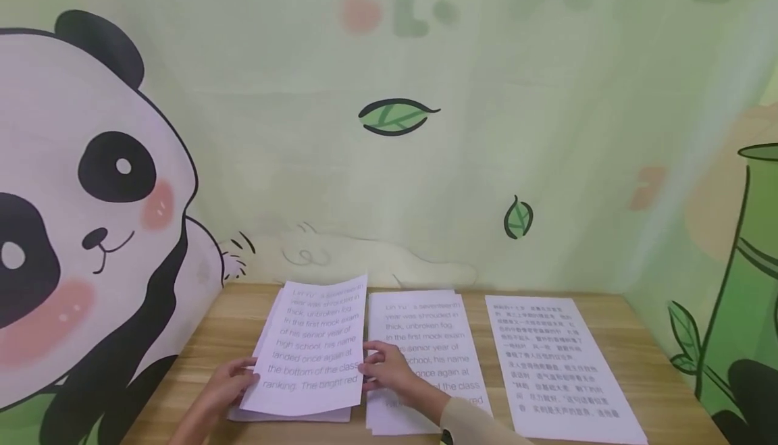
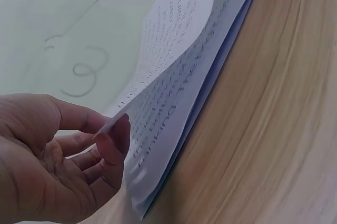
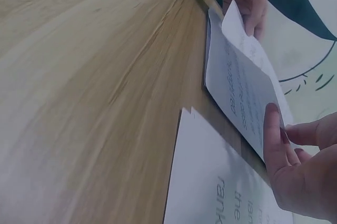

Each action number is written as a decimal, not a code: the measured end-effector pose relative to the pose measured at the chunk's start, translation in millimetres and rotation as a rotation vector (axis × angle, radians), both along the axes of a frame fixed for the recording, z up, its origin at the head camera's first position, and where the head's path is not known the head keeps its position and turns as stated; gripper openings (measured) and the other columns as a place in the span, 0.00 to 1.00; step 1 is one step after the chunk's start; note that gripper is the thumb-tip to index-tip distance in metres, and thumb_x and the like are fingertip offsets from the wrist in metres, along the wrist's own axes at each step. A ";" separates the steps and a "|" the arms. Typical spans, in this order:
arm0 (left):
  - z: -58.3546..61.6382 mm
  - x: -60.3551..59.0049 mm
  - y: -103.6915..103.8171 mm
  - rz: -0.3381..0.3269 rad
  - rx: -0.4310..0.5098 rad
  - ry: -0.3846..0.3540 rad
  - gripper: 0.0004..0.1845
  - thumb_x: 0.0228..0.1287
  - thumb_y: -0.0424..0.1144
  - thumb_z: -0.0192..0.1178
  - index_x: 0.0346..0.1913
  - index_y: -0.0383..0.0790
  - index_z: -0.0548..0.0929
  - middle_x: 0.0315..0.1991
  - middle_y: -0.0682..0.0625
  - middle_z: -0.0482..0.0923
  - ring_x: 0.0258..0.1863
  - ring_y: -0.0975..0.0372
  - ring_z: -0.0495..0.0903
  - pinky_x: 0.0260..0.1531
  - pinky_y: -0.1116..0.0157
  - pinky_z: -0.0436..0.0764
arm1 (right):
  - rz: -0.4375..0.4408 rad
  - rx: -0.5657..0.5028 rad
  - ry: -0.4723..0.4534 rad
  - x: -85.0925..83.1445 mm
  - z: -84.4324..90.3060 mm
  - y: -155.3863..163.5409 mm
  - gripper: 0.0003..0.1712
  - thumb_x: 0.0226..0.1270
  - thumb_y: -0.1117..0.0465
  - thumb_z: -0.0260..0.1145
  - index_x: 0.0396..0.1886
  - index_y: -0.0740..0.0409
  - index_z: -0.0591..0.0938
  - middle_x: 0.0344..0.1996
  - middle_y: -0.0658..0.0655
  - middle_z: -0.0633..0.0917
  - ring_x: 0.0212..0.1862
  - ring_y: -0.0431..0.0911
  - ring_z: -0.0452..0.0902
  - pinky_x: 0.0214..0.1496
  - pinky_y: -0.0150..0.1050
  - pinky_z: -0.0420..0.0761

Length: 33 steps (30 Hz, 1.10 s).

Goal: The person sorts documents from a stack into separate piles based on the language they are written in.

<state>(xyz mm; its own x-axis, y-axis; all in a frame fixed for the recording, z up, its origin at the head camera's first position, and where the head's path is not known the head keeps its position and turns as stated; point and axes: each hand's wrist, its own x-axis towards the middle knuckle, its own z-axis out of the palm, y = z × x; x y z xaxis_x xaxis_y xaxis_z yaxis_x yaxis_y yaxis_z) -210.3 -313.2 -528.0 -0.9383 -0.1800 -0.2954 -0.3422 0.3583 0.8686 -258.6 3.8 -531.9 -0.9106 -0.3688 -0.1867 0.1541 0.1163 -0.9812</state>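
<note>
At the left edge of the lifted sheet (image 1: 310, 344) my left hand (image 1: 225, 384) pinches it, and my right hand (image 1: 389, 367) pinches the right edge. This sheet hangs above the left pile (image 1: 292, 415) on the wooden table (image 1: 656, 371). I should lift both edges evenly, I think, so only one page comes.

Bare desk (image 1: 632, 337) lies along the right edge and at the left front corner. Three paper stacks (image 1: 428, 357) cover the middle. Walls (image 1: 425, 195) close the back, left and right edges.
</note>
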 end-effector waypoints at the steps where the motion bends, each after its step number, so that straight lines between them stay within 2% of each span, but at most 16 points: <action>1: -1.0 0.1 -2.0 0.000 -0.012 -0.006 0.29 0.68 0.30 0.56 0.69 0.19 0.66 0.45 0.36 0.78 0.37 0.58 0.77 0.35 0.64 0.78 | 0.000 -0.002 -0.004 0.6 -0.4 -2.5 0.31 0.64 0.74 0.65 0.67 0.71 0.73 0.38 0.61 0.84 0.33 0.44 0.85 0.40 0.45 0.90; 5: -6.3 -0.3 -7.5 0.011 -0.046 -0.019 0.28 0.67 0.30 0.57 0.67 0.19 0.69 0.43 0.37 0.79 0.38 0.56 0.77 0.36 0.64 0.76 | 0.013 0.000 -0.029 2.7 -2.2 -9.8 0.30 0.64 0.74 0.66 0.66 0.73 0.73 0.37 0.61 0.85 0.32 0.44 0.86 0.38 0.44 0.90; 10: -9.7 -2.6 -10.9 0.033 -0.066 -0.034 0.27 0.68 0.32 0.57 0.66 0.20 0.70 0.46 0.34 0.80 0.42 0.55 0.79 0.36 0.66 0.77 | 0.050 0.010 -0.073 0.8 -2.6 -12.3 0.33 0.65 0.73 0.65 0.69 0.76 0.69 0.41 0.64 0.86 0.33 0.45 0.88 0.40 0.43 0.90; 18: -15.7 0.2 -18.0 0.049 -0.138 -0.027 0.23 0.66 0.32 0.59 0.61 0.21 0.75 0.44 0.33 0.81 0.36 0.56 0.80 0.31 0.64 0.79 | 0.147 0.044 -0.136 -4.6 1.6 -0.6 0.34 0.71 0.66 0.62 0.72 0.76 0.65 0.42 0.65 0.87 0.35 0.45 0.87 0.42 0.42 0.90; 22: -14.7 -0.8 -20.1 0.093 -0.181 -0.040 0.22 0.67 0.33 0.57 0.61 0.25 0.76 0.46 0.34 0.80 0.38 0.56 0.79 0.32 0.66 0.79 | 0.167 0.024 -0.144 -7.1 1.0 1.6 0.33 0.72 0.65 0.62 0.72 0.76 0.66 0.42 0.69 0.88 0.37 0.47 0.89 0.44 0.42 0.90; 25: -10.1 -0.5 -17.9 0.104 -0.237 0.006 0.22 0.68 0.34 0.56 0.61 0.26 0.76 0.46 0.35 0.79 0.41 0.54 0.79 0.33 0.67 0.77 | 0.175 0.011 -0.130 -6.7 0.8 4.2 0.31 0.72 0.66 0.62 0.70 0.76 0.68 0.42 0.70 0.88 0.40 0.51 0.90 0.46 0.44 0.89; 28: -2.7 0.7 -8.8 0.078 -0.281 0.084 0.22 0.68 0.33 0.57 0.61 0.25 0.77 0.45 0.36 0.80 0.42 0.52 0.79 0.34 0.67 0.75 | 0.183 0.011 -0.104 -4.5 3.1 12.3 0.30 0.71 0.67 0.61 0.69 0.77 0.69 0.46 0.71 0.87 0.44 0.55 0.89 0.48 0.45 0.89; 30: 2.5 1.8 1.9 0.049 -0.302 0.139 0.21 0.67 0.32 0.58 0.59 0.25 0.78 0.42 0.38 0.81 0.40 0.54 0.79 0.33 0.67 0.74 | 0.184 0.027 -0.095 -3.4 6.2 22.5 0.29 0.71 0.66 0.61 0.68 0.76 0.70 0.48 0.70 0.87 0.44 0.54 0.89 0.48 0.45 0.89; 33: 7.2 3.4 22.5 0.003 -0.273 0.213 0.17 0.65 0.29 0.60 0.55 0.25 0.81 0.36 0.42 0.82 0.33 0.57 0.80 0.29 0.69 0.76 | 0.172 0.068 -0.084 -4.6 9.8 42.2 0.28 0.72 0.64 0.61 0.67 0.74 0.72 0.48 0.67 0.87 0.42 0.49 0.89 0.47 0.43 0.89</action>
